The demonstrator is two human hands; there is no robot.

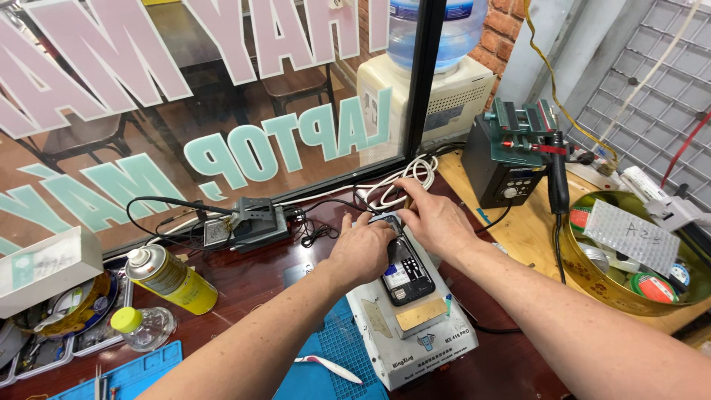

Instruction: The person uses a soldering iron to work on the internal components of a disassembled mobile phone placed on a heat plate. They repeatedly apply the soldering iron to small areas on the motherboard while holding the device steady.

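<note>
A dark phone (408,278) with its back open lies on a white heating-plate machine (415,333) on the brown desk. My left hand (363,248) rests over the phone's upper left part and presses it down. My right hand (433,218) sits at the phone's top edge with the fingers curled at the far end. Whether it pinches a small tool there, I cannot tell. A brass-coloured pad (421,315) lies on the machine just below the phone.
A yellow spray can (172,279) and small capped bottle (141,326) lie at left. White tweezers (329,368) rest on a blue mat (326,355). A black soldering station (511,159), a gold bowl (585,274) of tape rolls and coiled white cable (404,181) stand behind.
</note>
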